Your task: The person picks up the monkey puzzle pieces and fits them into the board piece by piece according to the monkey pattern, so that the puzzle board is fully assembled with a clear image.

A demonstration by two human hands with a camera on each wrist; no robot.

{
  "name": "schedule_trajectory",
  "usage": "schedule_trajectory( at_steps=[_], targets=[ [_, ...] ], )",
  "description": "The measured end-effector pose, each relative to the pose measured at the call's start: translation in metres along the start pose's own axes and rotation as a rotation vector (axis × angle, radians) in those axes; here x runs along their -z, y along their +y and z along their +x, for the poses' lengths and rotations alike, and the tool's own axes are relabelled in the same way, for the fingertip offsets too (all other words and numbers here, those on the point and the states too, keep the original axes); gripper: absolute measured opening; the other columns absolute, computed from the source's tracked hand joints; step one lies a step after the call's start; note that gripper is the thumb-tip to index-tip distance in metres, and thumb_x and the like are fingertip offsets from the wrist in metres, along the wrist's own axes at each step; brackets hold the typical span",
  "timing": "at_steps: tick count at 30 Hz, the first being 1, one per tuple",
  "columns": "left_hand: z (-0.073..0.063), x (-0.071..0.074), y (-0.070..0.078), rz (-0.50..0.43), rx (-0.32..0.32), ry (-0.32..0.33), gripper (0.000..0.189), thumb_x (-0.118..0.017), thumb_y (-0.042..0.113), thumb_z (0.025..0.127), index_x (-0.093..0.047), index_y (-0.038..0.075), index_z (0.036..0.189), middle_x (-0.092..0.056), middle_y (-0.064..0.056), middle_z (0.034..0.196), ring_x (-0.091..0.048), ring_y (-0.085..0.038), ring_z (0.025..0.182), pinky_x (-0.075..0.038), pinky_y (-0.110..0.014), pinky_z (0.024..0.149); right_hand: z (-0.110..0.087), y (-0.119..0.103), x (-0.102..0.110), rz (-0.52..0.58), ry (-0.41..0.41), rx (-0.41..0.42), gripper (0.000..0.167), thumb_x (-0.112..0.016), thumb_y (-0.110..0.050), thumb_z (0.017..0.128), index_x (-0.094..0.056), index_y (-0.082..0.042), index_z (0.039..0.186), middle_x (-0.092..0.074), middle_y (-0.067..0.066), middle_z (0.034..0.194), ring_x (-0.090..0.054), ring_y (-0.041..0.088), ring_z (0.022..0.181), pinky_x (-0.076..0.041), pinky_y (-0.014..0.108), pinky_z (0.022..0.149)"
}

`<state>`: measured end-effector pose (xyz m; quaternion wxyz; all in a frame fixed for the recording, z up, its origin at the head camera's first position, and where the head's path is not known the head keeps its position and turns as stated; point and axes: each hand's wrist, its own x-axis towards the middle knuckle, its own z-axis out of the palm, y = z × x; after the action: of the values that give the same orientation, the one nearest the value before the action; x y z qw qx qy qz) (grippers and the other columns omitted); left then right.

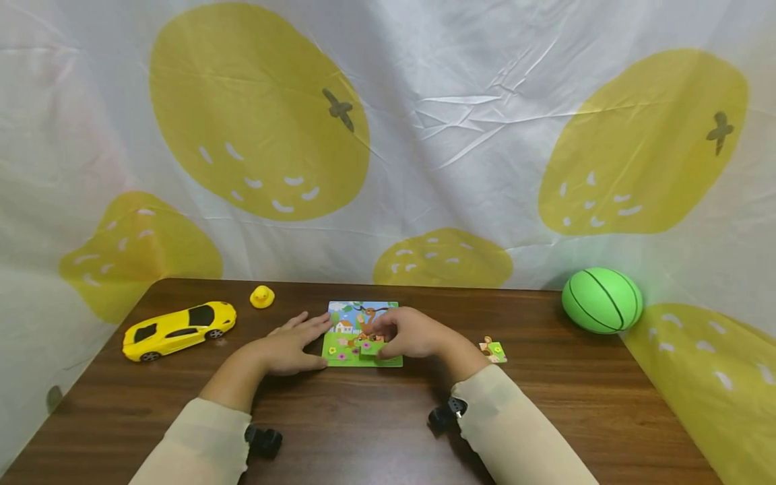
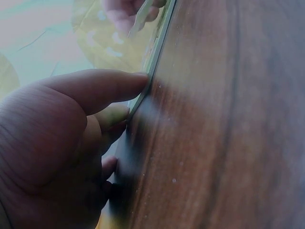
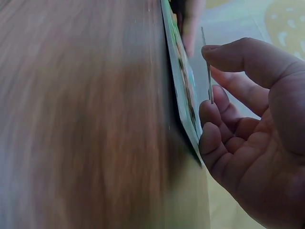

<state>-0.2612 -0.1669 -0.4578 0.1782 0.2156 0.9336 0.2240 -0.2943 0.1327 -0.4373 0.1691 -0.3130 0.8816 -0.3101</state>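
Observation:
A colourful jigsaw puzzle board (image 1: 348, 361) with a house and animals lies flat on the table. My right hand (image 1: 415, 333) pinches a thin puzzle piece (image 1: 369, 349) between thumb and fingers, just above the board's lower right part. Edge-on in the right wrist view, the piece (image 3: 209, 81) stands apart from the board (image 3: 183, 90). My left hand (image 1: 291, 347) is spread at the board's left edge, thumb and fingertips touching it. In the left wrist view the thumb (image 2: 109, 88) rests against the board's rim (image 2: 155, 59). Another loose piece (image 1: 494, 350) lies right of the board, beside my right forearm.
A yellow toy car (image 1: 180, 330) and a small yellow rubber duck (image 1: 262, 297) stand on the left of the brown wooden table (image 1: 364, 431). At the back right corner sits a green ball (image 1: 602, 300) with black lines. A fruit-printed white cloth (image 1: 461, 168) hangs behind.

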Motion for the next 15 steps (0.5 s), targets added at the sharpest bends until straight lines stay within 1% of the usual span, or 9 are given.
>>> schedule_trajectory(
  at_steps=[4,7,10,12,15],
  targets=[
    [0.0,0.0,0.0,-0.001,0.005,-0.002,0.086,-0.067,0.049,0.098,-0.031,0.021,0.171,-0.02,0.0,0.182,-0.008,-0.044,0.169,-0.012,-0.079,0.128,0.007,-0.006,-0.004,-0.016,-0.015,-0.003,0.043,-0.088,-0.019,0.084,-0.079,-0.017,0.126,-0.078,-0.004,0.116,-0.065,0.007,0.093,-0.057,0.028,0.085],
    [0.0,0.0,0.0,-0.004,0.003,-0.005,0.086,-0.067,0.05,0.098,-0.03,0.021,0.171,-0.02,0.0,0.182,-0.007,-0.044,0.169,-0.011,-0.079,0.127,0.013,-0.007,-0.007,-0.019,-0.026,0.009,0.044,-0.087,-0.016,0.083,-0.079,-0.015,0.127,-0.077,-0.003,0.11,-0.064,0.007,0.09,-0.056,0.026,0.081],
    [-0.001,0.001,0.0,-0.015,-0.002,-0.01,0.088,-0.067,0.052,0.098,-0.03,0.022,0.171,-0.019,-0.001,0.182,-0.007,-0.045,0.168,-0.01,-0.08,0.127,0.017,-0.005,-0.011,-0.01,-0.032,0.013,0.043,-0.087,-0.013,0.081,-0.08,-0.013,0.123,-0.076,-0.001,0.103,-0.062,0.006,0.088,-0.055,0.024,0.079],
    [-0.001,0.001,0.0,-0.022,-0.011,-0.012,0.089,-0.067,0.054,0.097,-0.03,0.022,0.171,-0.02,-0.002,0.182,-0.007,-0.046,0.168,-0.01,-0.081,0.126,0.019,-0.003,-0.012,-0.014,-0.034,0.008,0.042,-0.087,-0.012,0.081,-0.081,-0.013,0.123,-0.075,-0.002,0.102,-0.062,0.006,0.089,-0.054,0.024,0.08],
    [0.003,-0.002,-0.006,-0.026,-0.011,-0.006,0.09,-0.068,0.058,0.095,-0.03,0.026,0.171,-0.019,0.001,0.182,-0.006,-0.044,0.169,-0.009,-0.08,0.127,0.021,-0.001,-0.014,-0.023,-0.038,0.005,0.042,-0.088,-0.013,0.081,-0.081,-0.015,0.122,-0.075,-0.003,0.104,-0.062,0.007,0.092,-0.054,0.026,0.082]
  ],
)
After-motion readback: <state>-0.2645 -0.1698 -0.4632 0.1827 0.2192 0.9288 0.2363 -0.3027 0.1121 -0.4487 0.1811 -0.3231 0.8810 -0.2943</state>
